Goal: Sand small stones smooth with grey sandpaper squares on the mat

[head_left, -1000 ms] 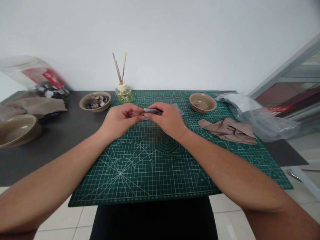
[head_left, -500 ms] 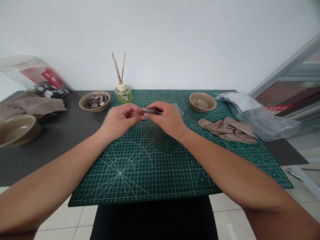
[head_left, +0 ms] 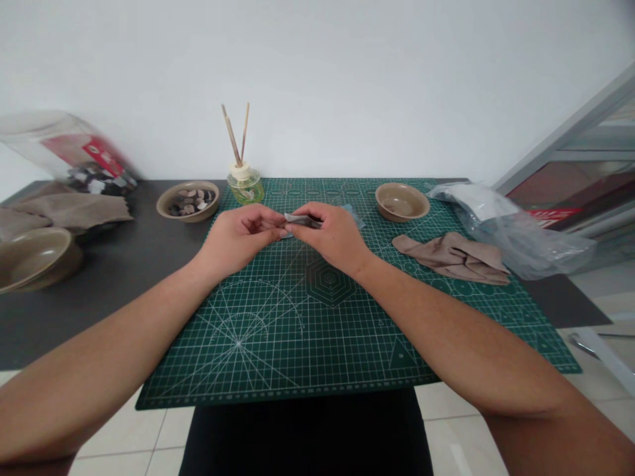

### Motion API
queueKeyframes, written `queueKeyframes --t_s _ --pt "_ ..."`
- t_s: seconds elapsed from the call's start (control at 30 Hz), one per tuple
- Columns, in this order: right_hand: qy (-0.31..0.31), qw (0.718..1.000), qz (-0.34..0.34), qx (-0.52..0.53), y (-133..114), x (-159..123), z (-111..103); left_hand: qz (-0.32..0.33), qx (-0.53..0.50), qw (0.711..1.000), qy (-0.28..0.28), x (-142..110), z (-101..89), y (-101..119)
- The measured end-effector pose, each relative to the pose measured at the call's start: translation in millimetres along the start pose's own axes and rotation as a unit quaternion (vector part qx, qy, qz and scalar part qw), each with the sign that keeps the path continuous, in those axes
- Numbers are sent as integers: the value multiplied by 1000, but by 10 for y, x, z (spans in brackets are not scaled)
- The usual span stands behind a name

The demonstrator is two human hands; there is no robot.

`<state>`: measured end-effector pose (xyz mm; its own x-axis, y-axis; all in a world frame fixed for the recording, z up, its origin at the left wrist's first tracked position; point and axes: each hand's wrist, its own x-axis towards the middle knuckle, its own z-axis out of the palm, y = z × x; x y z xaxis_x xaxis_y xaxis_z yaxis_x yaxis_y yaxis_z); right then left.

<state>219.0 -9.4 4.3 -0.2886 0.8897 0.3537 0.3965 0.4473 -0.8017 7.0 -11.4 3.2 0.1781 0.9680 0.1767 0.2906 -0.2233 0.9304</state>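
Over the cutting mat, both hands meet at fingertip height. My right hand [head_left: 335, 238] is closed around a small thin grey piece [head_left: 297, 219], folded like cloth or paper; its material cannot be told. My left hand [head_left: 238, 239] is closed in a pinch, its thumb and fingertips against the piece's left end. Whatever else the left fingers hold is hidden. Behind the right hand, a light-blue flat piece [head_left: 356, 215] lies on the green cutting mat [head_left: 278, 317], partly covered by that hand.
A bowl of dark and light roundish pieces [head_left: 163, 208] stands left, beside a reed diffuser [head_left: 245, 185]. Right are another tan bowl [head_left: 403, 210], a crumpled brown cloth [head_left: 454, 258] and a clear plastic bag [head_left: 520, 231]. Far left are a brown cloth [head_left: 74, 208], a bowl [head_left: 37, 258] and a bag [head_left: 94, 152].
The grey piece has tilted slightly between the fingers, showing more of its lighter face. Both hands stay in nearly the same place.
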Motion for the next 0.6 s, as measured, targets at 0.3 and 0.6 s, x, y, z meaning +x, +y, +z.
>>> queueKeyframes --t_s 0.3,0.6 --pt "8 1000 4 5 -7 2 8 19 -3 1000 0 1 6 -10" --pt "28 1000 0 6 -8 -12 14 19 -6 1000 -2 2 -9 30"
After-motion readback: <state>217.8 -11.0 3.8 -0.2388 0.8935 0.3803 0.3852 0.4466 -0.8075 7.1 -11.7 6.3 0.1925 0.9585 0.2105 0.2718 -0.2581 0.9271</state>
